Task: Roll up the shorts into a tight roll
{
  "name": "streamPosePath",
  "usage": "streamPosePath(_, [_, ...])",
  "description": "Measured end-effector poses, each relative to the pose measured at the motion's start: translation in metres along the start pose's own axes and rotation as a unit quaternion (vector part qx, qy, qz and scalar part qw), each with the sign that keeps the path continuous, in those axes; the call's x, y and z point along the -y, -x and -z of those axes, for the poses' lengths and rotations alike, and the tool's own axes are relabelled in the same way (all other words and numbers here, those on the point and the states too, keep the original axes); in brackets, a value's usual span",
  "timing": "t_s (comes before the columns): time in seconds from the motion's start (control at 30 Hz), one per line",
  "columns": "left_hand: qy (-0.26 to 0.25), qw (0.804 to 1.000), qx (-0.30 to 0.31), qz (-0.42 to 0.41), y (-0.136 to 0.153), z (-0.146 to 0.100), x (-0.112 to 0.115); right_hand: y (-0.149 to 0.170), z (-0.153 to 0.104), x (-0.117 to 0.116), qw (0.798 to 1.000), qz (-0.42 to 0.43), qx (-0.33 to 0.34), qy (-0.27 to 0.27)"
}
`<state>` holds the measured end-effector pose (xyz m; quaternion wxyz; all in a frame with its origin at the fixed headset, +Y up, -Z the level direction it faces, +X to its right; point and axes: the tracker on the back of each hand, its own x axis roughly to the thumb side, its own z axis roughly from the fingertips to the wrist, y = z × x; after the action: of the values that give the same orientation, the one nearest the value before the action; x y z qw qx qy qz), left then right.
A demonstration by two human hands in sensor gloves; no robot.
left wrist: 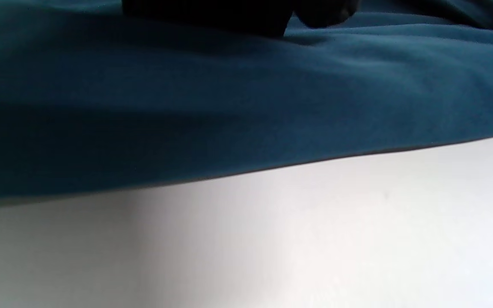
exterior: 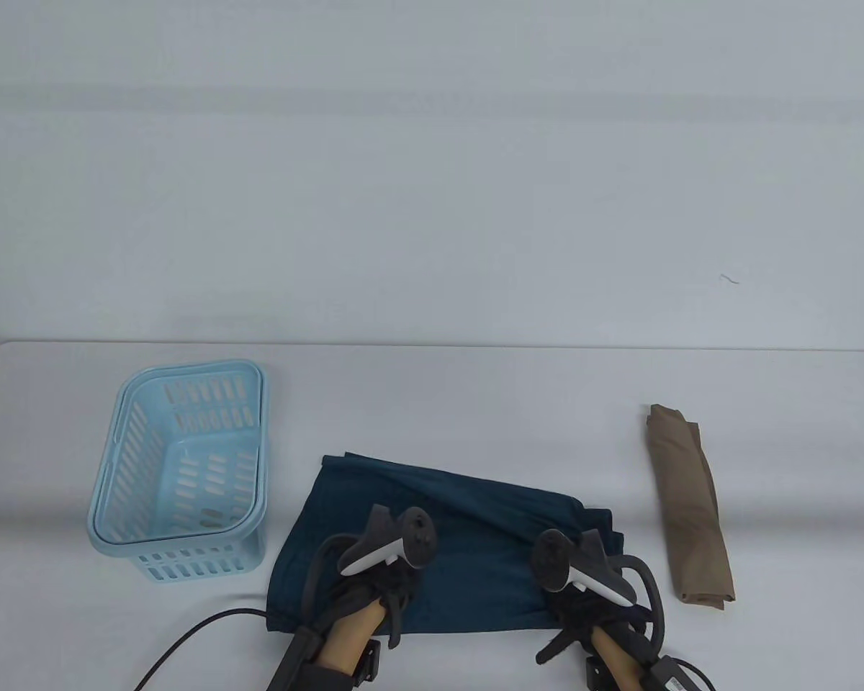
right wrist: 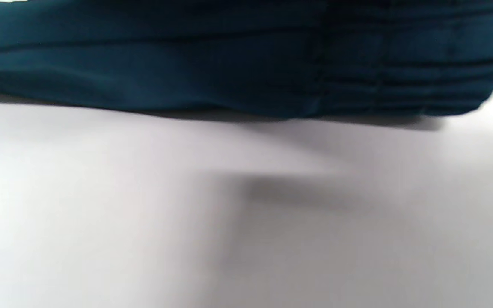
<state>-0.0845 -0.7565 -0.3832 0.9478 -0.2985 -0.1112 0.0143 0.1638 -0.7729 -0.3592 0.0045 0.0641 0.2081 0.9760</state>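
Observation:
The dark teal shorts lie folded flat on the white table, near its front edge. My left hand rests on their front left part, my right hand on their front right part by the waistband. The trackers hide both hands' fingers in the table view. In the left wrist view my dark gloved fingers lie on top of the teal cloth, whose near edge lies flat on the table. The right wrist view shows the ribbed waistband close up, with no fingers in it.
A light blue slotted basket stands to the left of the shorts. A folded brown garment lies at the right. A black cable runs off the front left edge.

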Motion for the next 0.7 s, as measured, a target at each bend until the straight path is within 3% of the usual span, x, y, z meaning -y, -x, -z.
streamPosePath(0.7, [0.052, 0.995, -0.067, 0.055, -0.014, 0.073, -0.040, -0.024, -0.008, 0.007, 0.995, 0.040, 0.065, -0.061])
